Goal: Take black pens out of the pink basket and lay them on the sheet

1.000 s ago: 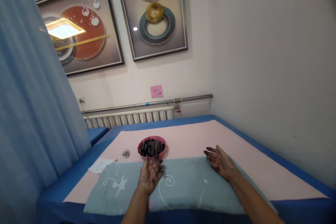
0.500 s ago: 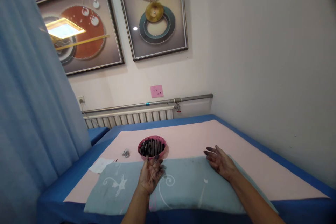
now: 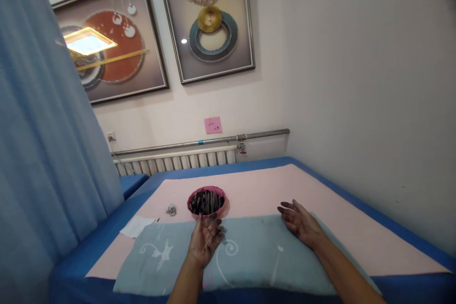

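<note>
From the head cam, the left hand is palm up over the near side of the spread, fingers loosely curled and kinda half-spread, cupping just air as far as I can see. Its fingertips are right by the near rim of a pink oval basket, but I honestly can't tell if they're touching it. That basket sits left of centre on a pink sheet and it's packed with dark sticks, mostly side by side. The right hand is well apart, off to the right near the far edge of a blue-green cushion with white swirls, fingers fairly wide and bent a bit, palm turned inward, also empty. Fingertips on both look pretty smudged and dark. Left of the basket there's a crumpled grey lump, too small to make out, and nearer the camera a white sheet at the cushion's left corner. Everything's on a blue-covered bed, with a blue curtain on the left, a radiator behind, and a pink note on the wall under two framed pictures.
</note>
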Demonstrator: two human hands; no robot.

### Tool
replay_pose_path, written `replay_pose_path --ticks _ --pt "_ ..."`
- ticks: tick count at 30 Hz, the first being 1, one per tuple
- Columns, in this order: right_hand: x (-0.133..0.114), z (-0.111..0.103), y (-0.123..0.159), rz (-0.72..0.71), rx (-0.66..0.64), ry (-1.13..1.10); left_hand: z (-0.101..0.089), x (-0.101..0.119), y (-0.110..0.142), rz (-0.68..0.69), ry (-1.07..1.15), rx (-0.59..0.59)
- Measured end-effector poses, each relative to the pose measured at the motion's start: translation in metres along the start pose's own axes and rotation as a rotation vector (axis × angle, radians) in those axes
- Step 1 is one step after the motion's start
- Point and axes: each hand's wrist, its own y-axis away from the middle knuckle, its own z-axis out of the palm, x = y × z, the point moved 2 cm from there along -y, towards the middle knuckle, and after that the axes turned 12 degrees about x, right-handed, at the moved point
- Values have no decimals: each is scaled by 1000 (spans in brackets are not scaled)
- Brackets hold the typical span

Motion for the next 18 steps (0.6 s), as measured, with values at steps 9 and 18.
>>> replay_pose_path --ticks 9,18 --pt "0 -1 -2 5 -13 -13 -1 -1 -2 22 -6 29" --pt "-2 3 5 -25 0 -2 2 -2 0 32 -2 46"
